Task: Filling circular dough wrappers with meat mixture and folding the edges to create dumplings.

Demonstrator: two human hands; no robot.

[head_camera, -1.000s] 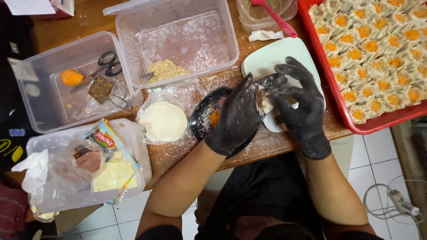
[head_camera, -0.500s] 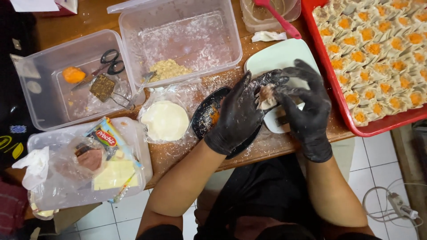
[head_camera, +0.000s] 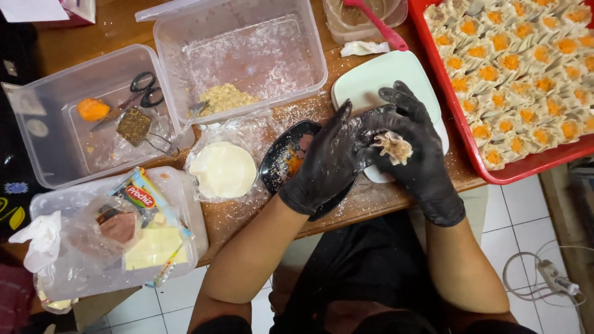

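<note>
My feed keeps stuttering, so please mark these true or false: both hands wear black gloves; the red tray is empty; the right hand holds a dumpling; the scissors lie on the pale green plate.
1. Both hands wear black gloves: true, the left hand and the right hand.
2. The red tray is empty: false, it holds rows of orange-topped dumplings.
3. The right hand holds a dumpling: true.
4. The scissors lie on the pale green plate: false, they lie in a clear plastic container.
</note>
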